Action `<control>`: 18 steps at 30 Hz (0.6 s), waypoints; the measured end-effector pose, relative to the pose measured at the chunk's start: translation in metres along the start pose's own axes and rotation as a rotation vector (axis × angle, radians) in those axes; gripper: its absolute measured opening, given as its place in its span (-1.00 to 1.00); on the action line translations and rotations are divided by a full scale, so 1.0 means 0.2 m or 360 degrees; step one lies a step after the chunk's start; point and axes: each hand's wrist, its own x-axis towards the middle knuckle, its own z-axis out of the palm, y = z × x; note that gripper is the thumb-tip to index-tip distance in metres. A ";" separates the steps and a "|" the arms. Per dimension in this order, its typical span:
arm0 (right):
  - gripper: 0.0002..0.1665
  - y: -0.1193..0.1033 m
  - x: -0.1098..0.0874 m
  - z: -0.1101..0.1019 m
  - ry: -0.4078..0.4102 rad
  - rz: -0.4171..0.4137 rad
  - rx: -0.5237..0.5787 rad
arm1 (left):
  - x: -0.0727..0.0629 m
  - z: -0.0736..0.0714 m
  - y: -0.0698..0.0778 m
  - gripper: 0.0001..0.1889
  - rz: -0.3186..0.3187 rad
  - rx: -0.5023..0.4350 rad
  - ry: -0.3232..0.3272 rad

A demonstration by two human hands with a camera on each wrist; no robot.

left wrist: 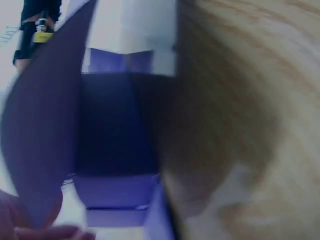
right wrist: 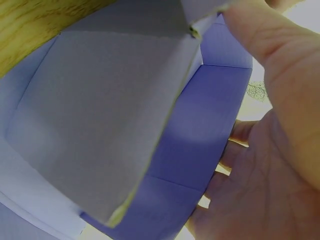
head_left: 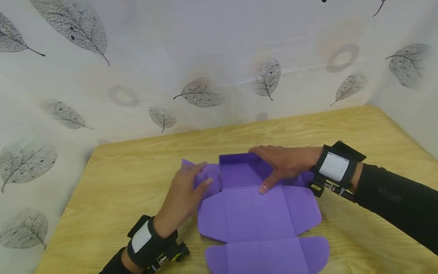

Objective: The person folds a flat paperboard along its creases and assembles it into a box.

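Because the purple box [head_left: 256, 217] lies partly unfolded on the tabletop [head_left: 130, 182], left hand [head_left: 183, 194] pinches its left side flap [head_left: 215, 176] with its fingers [head_left: 197, 168] while right hand [head_left: 289, 161] grips the back wall [head_left: 232, 158], probably to steady it

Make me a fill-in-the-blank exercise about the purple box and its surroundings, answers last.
The partly folded purple cardboard box rests on a pale yellow, flat table with a ____-grain surface.
The person's bare ____ hand grips the box's far wall.
The white sheet-like backdrop is printed with dark, veined ____.

Missing words: wood; right; leaves.
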 end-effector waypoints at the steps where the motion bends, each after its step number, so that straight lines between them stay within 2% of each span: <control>1: 0.38 0.00 0.00 0.00 0.0002 -0.0004 -0.0005 | 0.00 -0.02 -0.01 -0.36 -0.0067 0.0018 0.0038; 2: 0.38 0.00 0.00 0.00 0.0006 -0.0005 -0.0010 | 0.00 -0.04 -0.02 -0.27 -0.0146 0.0033 0.0046; 4: 0.38 -0.01 0.01 0.00 0.0012 -0.0002 -0.0018 | 0.00 -0.08 -0.05 -0.13 -0.0326 0.0004 -0.0036; 6: 0.37 -0.01 0.01 0.00 0.0009 0.0004 -0.0014 | 0.00 -0.10 -0.08 -0.09 -0.0469 -0.0112 -0.0170; 8: 0.37 -0.01 0.01 0.00 0.0013 -0.0005 -0.0013 | 0.00 -0.10 -0.09 -0.13 -0.0527 -0.0277 -0.0262; 10: 0.37 -0.01 0.01 0.00 0.0022 -0.0019 -0.0019 | -0.01 -0.09 -0.09 -0.22 -0.0522 -0.0468 -0.0288; 12: 0.36 -0.01 0.01 0.00 0.0036 -0.0039 -0.0019 | 0.00 -0.07 -0.07 -0.30 -0.0451 -0.0598 -0.0305; 15: 0.36 -0.01 0.02 0.00 0.0045 -0.0037 -0.0009 | 0.01 -0.05 -0.04 -0.34 -0.0337 -0.0592 -0.0328; 18: 0.38 0.00 0.02 0.00 0.0042 -0.0026 0.0001 | 0.01 -0.03 -0.01 -0.33 -0.0334 -0.0540 -0.0316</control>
